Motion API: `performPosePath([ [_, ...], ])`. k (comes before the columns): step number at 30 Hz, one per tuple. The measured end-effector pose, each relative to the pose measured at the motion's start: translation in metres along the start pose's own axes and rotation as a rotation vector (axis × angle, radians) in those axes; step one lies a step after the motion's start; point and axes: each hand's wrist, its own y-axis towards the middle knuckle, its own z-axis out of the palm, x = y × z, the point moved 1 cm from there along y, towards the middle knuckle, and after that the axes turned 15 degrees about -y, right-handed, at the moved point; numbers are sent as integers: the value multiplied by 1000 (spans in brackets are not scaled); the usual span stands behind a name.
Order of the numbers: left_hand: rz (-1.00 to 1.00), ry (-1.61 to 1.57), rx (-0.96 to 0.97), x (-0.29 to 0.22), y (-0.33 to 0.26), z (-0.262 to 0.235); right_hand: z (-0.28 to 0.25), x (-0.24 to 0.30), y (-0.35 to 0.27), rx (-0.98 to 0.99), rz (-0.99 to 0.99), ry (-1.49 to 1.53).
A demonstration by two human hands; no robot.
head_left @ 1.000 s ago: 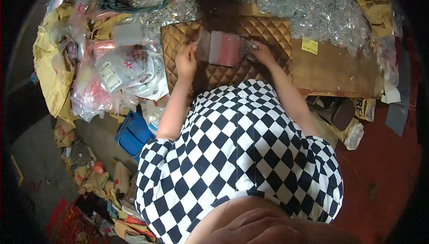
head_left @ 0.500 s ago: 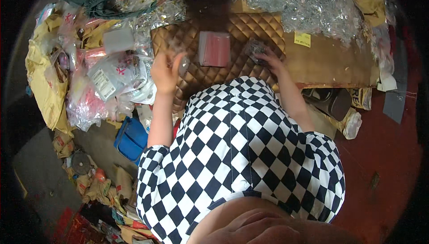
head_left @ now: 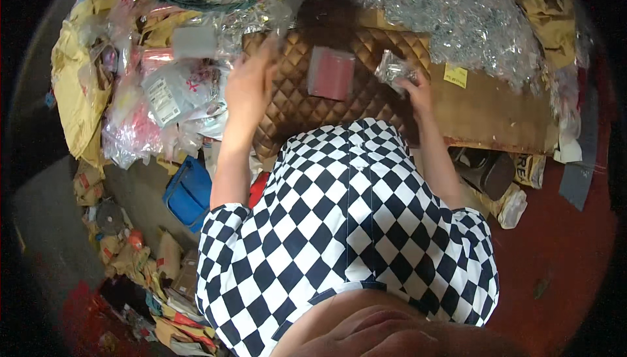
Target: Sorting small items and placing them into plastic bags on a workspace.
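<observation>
Black-and-white diamond-checked top (head_left: 356,226), 2 short sleeves (head_left: 222,236), matching checked neckline (head_left: 346,288).

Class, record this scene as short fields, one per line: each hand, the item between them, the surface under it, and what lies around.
Left hand: blurred, at the mat's left side; grip unclear
Right hand: holding a shiny clear packet
Between hands: flat reddish pack, touched by neither
Surface: brown quilted mat
Right of mat: yellow note
Beyond, to the right: heap of shiny clear packets
Lower left: blue bin
</observation>
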Motion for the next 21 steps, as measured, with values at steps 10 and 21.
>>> performPosePath([
  [10, -7, -724, 288, -59, 11, 61, 49, 173, -46, 84, -906, -499],
  [21, 221, -768, 525, -95, 7, 81, 36, 168, -87, 370, -930, -1535],
])
